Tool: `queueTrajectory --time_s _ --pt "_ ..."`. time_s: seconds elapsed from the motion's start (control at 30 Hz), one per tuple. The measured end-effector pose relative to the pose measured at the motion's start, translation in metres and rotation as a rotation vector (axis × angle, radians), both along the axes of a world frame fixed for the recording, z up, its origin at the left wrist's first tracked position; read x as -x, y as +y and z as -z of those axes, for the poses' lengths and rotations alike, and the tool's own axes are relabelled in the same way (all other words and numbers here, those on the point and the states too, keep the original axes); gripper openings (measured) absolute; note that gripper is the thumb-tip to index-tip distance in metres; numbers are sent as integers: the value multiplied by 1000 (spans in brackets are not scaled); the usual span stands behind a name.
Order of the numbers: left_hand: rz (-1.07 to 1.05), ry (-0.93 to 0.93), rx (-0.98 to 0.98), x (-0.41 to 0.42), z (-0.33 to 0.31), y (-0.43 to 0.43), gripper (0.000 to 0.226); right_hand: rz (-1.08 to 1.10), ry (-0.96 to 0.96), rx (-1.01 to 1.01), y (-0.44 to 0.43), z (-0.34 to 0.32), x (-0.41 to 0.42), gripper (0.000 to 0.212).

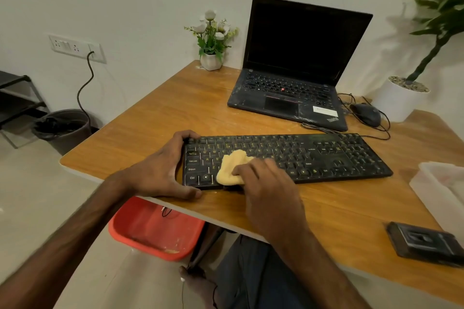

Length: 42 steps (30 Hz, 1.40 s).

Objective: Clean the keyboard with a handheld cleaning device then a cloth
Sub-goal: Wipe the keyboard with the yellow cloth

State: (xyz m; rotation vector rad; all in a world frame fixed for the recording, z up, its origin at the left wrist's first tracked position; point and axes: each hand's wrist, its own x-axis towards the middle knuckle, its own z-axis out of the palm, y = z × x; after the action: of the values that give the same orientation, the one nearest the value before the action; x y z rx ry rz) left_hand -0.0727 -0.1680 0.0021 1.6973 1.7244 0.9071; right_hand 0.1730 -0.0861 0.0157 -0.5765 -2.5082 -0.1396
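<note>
A black full-size keyboard point(326, 155) lies across the wooden table point(175, 108). My left hand point(160, 168) grips its left end, fingers curled over the top corner and thumb along the front edge. My right hand point(266, 178) presses a crumpled yellow cloth point(232, 165) onto the keys at the keyboard's left half, fingers bent over the cloth. A flat black handheld device point(424, 243) rests near the table's right front edge, apart from both hands.
An open black laptop point(296, 75) stands behind the keyboard, a black mouse point(365, 114) and cables to its right. A small flower pot point(212, 60) sits at the back, a white container point(442, 183) at right. A red bin point(155, 231) and dark waste basket point(62, 128) stand on the floor.
</note>
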Motion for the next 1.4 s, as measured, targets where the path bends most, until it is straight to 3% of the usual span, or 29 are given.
queueTrajectory --time_s 0.2,0.33,0.5,0.6,0.83,0.93,1.03,1.13,1.27,1.4 --pt "-11 -96 2 -1 -2 -2 116 -173 70 13 -14 2 33 25" --pt "-26 -101 7 -1 -2 -3 117 -223 -6 37 -16 1 38 19" --pt "20 -171 67 7 -5 -7 131 -20 -19 195 13 -9 -1 31" --pt "54 -158 109 12 -8 -5 136 74 9 177 8 -9 -5 36" --pt "28 -126 35 4 -4 -7 131 -170 22 118 -39 4 48 30" --pt "22 -86 29 3 -3 -7 129 -137 -10 164 -46 6 55 37" --pt "14 -57 -4 0 0 -7 132 -149 -33 134 -43 4 50 29" --pt "-19 -75 30 -1 0 -6 130 -38 -50 148 -24 -7 40 25" --pt "-38 -45 35 -1 0 -6 127 174 -42 247 -3 -31 28 37" --pt "-31 -24 51 -3 -2 -7 123 163 -113 264 -37 -30 45 37"
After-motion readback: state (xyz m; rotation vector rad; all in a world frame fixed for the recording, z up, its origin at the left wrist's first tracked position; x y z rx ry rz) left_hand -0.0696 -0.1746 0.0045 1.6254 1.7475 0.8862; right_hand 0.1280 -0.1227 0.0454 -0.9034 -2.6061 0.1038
